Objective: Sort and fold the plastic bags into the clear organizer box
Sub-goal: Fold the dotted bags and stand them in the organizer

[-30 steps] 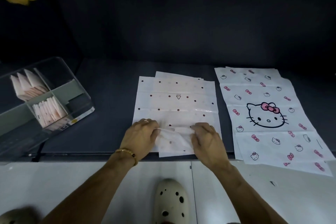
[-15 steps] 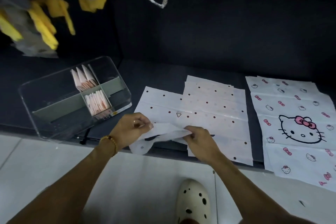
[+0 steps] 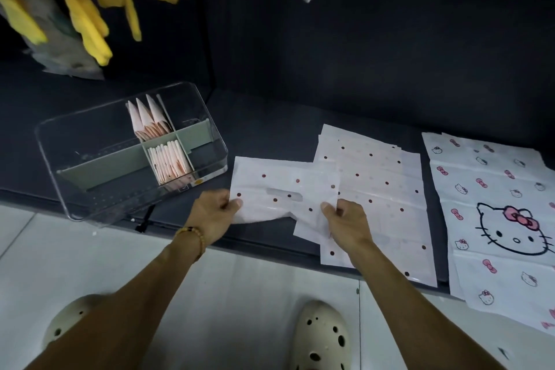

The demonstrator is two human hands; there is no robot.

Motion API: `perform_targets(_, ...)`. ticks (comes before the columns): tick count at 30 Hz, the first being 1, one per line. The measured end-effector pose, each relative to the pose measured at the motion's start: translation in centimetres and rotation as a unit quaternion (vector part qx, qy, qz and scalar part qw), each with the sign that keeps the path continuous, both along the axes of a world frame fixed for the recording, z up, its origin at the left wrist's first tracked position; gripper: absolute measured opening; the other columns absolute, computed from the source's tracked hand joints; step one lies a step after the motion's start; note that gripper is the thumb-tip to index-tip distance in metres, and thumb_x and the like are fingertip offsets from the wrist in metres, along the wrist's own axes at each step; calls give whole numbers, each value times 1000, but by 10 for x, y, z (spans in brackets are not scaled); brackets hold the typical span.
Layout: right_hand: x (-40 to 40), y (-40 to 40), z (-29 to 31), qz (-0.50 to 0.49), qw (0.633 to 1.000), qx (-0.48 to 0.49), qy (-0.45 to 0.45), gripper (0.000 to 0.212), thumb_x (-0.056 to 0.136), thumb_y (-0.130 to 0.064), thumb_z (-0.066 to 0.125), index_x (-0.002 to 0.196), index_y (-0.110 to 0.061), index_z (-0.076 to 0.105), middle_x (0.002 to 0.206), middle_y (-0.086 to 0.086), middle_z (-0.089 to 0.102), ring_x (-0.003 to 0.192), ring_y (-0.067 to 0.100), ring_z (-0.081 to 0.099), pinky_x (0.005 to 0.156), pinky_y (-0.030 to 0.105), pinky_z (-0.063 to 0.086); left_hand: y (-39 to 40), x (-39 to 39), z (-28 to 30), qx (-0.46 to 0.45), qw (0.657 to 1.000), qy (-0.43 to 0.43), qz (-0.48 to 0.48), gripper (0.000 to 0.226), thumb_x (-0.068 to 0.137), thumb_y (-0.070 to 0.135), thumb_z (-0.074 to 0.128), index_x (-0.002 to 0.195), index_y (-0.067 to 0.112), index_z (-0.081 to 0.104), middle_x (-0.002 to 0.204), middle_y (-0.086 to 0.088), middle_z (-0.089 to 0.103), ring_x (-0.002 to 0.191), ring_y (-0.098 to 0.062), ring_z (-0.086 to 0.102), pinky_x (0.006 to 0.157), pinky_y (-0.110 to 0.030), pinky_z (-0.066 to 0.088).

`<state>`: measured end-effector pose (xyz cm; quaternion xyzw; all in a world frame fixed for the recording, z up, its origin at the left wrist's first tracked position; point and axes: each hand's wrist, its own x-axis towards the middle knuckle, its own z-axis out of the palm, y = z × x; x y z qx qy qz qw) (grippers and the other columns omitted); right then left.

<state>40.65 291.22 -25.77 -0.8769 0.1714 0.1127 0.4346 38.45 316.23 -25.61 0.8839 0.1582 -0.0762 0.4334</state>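
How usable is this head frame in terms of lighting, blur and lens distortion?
Head view: dim and uneven, the black backdrop swallowing detail while the dotted bag, both hands and the pale floor read clearly; yellow hanging items at top left look soft and smeared; wide-angle bending shows at the edges, stretching the cat-print bags; faint reflections line the clear organizer box.

- Looked like a home storage corner: dark shelf (image 3: 270,117) above white tiled floor (image 3: 240,294).
- Yellow cloths (image 3: 87,18) hung upper left.
- Cream clogs (image 3: 321,336) worn, bottom of frame.
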Motion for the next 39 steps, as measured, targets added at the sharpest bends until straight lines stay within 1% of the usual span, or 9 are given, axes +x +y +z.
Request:
perform_targets(4,1,1,4,-18,996,12,-82,43,89,-43,61,61,-13,47,58,-4,47,58,16,47,55,27,39,-5,7,-6,23,998,28,42,30,89,26,62,72,2,62,75,-12,63,72,-23,56,64,-25,40)
perform_targets(8,5,1,2,26,997,-75,-1,39,88,-26,60,57,-10,42,57,3,44,61,25,47,55,30,40,-5,10,-7,66,996,42,40,30,88,30,63,68,7,63,71,-9,63,68,-19,54,66,-24,39)
perform_targets(12,10,2,1,-14,997,-72,31,22,82,-17,65,81,4,69,86,19,68,78,32,65,70,36,56,-9,12,-6,95,992,59,61,23,86,34,65,76,14,67,83,-9,69,80,-23,61,75,-27,48)
perform_targets(15,12,0,0,-23,997,-61,31,22,81,-21,68,81,0,72,84,16,71,69,27,65,67,33,55,-13,14,-3,141,986,65,66,25,86,37,65,92,14,72,92,-8,70,88,-25,63,84,-35,52)
perform_targets(22,12,3,-4,-18,994,-105,20,27,86,-28,65,80,-2,71,82,12,70,75,23,62,68,31,52,-15,13,-5,208,973,75,63,28,85,47,63,93,20,67,94,-7,67,81,-23,59,71,-35,51)
perform_targets(25,12,3,-5,-15,993,-112,24,28,86,-29,65,79,-3,71,80,9,70,72,21,60,66,29,50,-19,6,-7,288,956,-14,48,27,86,43,62,97,19,57,93,-6,64,77,-21,54,61,-32,45)
perform_targets(28,12,3,-7,-11,992,-122,23,27,87,-30,64,75,-7,69,77,6,68,72,20,58,64,26,47,-25,-7,-15,302,934,-173,-80,31,88,30,60,113,12,59,114,-12,60,104,-30,56,82,-42,50)
perform_targets(32,13,2,-9,7,990,-135,27,25,89,-32,62,70,-15,64,73,0,64,70,17,56,63,25,42,-30,-19,-36,242,919,-159,-267,46,99,30,42,141,12,41,150,-5,37,142,-21,25,117,-34,18)
perform_targets(39,11,4,-10,17,988,-151,15,18,89,-31,60,81,-14,62,79,-1,65,76,19,59,64,24,40,-28,-17,-49,275,908,-143,-282,56,100,41,30,150,18,19,157,0,16,146,-15,8,117,-27,-3)
